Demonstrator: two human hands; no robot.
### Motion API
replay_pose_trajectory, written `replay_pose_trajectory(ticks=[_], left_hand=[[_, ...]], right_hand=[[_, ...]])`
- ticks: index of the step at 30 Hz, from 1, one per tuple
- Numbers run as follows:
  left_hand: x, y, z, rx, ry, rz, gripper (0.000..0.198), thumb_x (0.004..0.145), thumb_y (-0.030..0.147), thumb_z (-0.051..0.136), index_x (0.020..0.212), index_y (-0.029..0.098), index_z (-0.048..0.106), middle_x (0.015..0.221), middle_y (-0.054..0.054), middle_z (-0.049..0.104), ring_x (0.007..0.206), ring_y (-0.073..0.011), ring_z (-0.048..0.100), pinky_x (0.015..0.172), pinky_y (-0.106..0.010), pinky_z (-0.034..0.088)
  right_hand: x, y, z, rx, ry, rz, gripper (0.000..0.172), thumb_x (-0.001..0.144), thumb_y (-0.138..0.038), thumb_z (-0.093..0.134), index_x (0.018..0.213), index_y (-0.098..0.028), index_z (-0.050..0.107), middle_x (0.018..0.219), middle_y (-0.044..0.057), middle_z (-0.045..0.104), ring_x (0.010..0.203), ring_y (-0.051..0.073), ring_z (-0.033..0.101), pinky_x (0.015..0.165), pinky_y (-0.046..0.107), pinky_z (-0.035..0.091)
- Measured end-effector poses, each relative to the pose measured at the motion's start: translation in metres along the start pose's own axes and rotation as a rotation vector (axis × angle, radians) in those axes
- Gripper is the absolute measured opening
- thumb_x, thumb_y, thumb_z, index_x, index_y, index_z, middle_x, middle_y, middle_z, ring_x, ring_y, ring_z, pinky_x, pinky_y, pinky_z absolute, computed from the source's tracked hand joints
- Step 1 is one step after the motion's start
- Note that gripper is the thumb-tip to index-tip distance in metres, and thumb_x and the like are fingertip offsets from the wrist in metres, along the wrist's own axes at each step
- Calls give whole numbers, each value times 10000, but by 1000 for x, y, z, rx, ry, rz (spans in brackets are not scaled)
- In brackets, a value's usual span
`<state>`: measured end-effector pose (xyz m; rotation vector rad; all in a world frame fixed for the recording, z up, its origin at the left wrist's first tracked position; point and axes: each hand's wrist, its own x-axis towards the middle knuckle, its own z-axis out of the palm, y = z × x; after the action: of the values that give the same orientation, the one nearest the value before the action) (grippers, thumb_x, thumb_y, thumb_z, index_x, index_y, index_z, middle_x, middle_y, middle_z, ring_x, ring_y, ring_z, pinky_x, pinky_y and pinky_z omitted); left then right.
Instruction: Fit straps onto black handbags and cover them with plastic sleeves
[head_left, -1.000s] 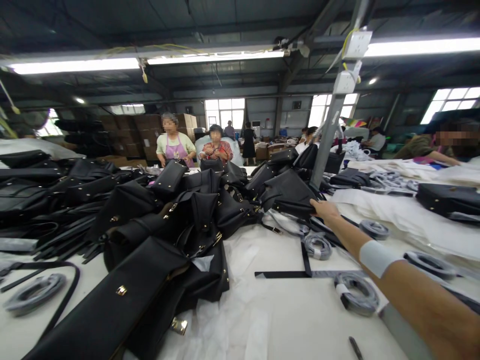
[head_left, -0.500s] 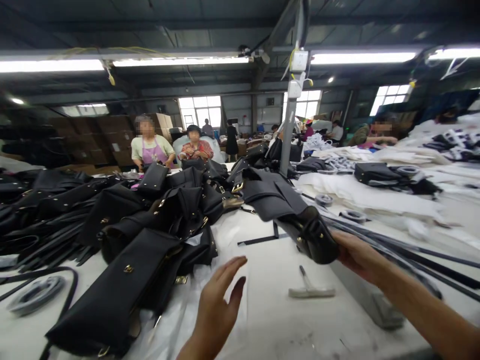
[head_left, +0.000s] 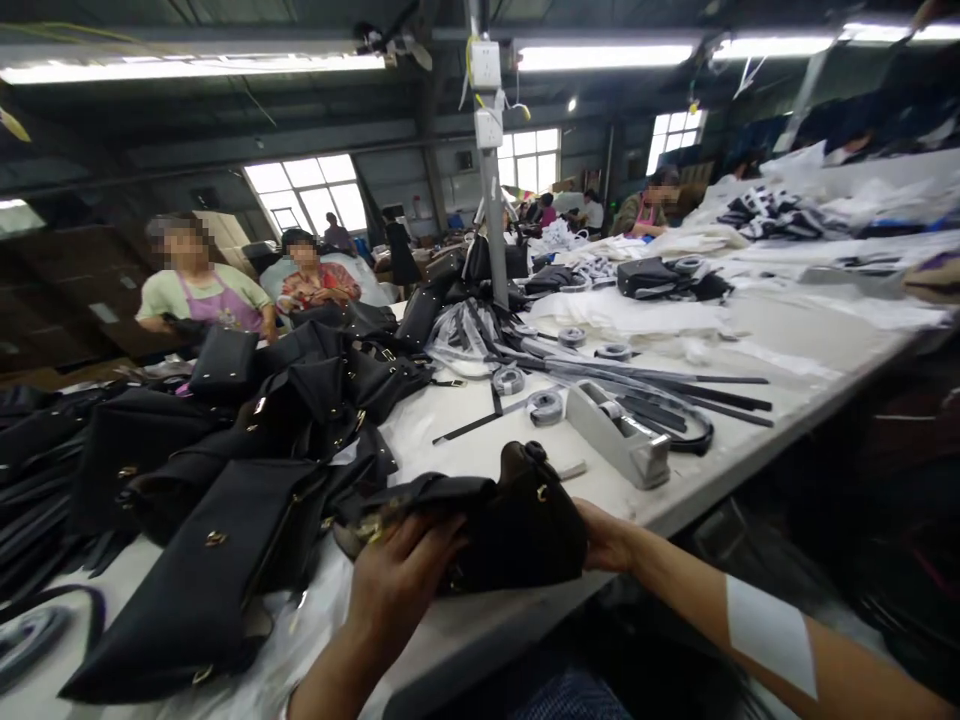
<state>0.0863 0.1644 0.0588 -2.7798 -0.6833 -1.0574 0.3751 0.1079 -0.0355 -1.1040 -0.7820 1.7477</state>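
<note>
A black handbag (head_left: 517, 530) with gold-coloured fittings is held between my two hands, above the near edge of the white table. My left hand (head_left: 401, 580) grips the bag's left end, its fingers curled over the flap beside a gold fitting. On the right, my right hand (head_left: 604, 535) grasps the other end, with most of its fingers hidden behind the bag. Left of my hands, a larger black bag (head_left: 217, 570) with a gold clasp lies on the table, on clear plastic film (head_left: 307, 630).
A grey tape dispenser (head_left: 622, 435) stands behind the held bag, near rolled straps (head_left: 545, 405) and long black strips (head_left: 675, 385). Many black bags (head_left: 300, 400) are heaped at left. Beyond a grey post (head_left: 495, 230), white sheets (head_left: 637, 315) cover the table. Several people work across it.
The held bag has come down and toward me, turning sideways. My left hand, empty before, has taken hold of its left end. The view has swung to the right.
</note>
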Motion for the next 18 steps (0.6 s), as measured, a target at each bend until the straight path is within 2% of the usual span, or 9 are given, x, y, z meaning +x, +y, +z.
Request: replay_pose_trajectory(ticks=[4, 7, 9, 11, 14, 16, 18], left_hand=[[15, 14, 11, -10, -252, -58, 232, 923, 237, 629, 1141, 194, 694, 1018, -73, 773, 885, -218, 741, 774, -294, 594], [19, 26, 14, -52, -414, -115, 199, 904, 201, 626, 1082, 205, 715, 996, -49, 783, 859, -224, 757, 749, -297, 606], [19, 32, 12, -65, -471, -137, 189, 911, 173, 592, 1044, 217, 719, 986, -32, 781, 870, -217, 757, 751, -292, 609], [18, 35, 11, -61, -497, -126, 208, 920, 171, 570, 1066, 227, 708, 1044, -32, 772, 933, -215, 748, 793, -296, 609], [17, 35, 10, -12, -489, -90, 229, 936, 203, 550, 1112, 242, 692, 1114, -39, 759, 965, -222, 745, 820, -314, 614], [16, 33, 11, 29, -468, -68, 234, 946, 231, 541, 1126, 256, 689, 1107, -33, 764, 942, -224, 752, 801, -313, 622], [14, 32, 11, 50, -423, -42, 229, 961, 278, 529, 1123, 265, 691, 1082, -23, 774, 918, -221, 760, 777, -299, 628]], right_hand=[[0, 5, -5, -67, 201, -76, 387, 912, -527, 559, 876, -157, 667, 824, 93, 739, 724, 191, 725, 708, 323, 612], [-26, -3, -18, -194, 405, -229, 450, 857, -577, 626, 1036, -167, 671, 1076, 140, 736, 930, 229, 730, 834, 355, 598], [-48, -17, -33, -324, 538, -340, 487, 828, -579, 654, 1091, -170, 677, 1150, 144, 719, 993, 255, 715, 857, 373, 590], [-67, -37, -55, -476, 686, -438, 471, 850, -561, 625, 1114, -177, 687, 1134, 129, 727, 983, 264, 709, 864, 388, 579], [-81, -76, -104, -706, 956, -507, 366, 945, -446, 522, 1172, -200, 670, 1151, 101, 725, 1031, 258, 689, 964, 406, 519], [-78, -99, -142, -855, 1101, -463, 297, 965, -335, 517, 1180, -195, 668, 1225, 103, 697, 1139, 265, 644, 1043, 406, 458], [-69, -116, -178, -994, 1199, -348, 265, 945, -272, 581, 1171, -165, 669, 1248, 127, 675, 1195, 287, 606, 1067, 448, 431]])
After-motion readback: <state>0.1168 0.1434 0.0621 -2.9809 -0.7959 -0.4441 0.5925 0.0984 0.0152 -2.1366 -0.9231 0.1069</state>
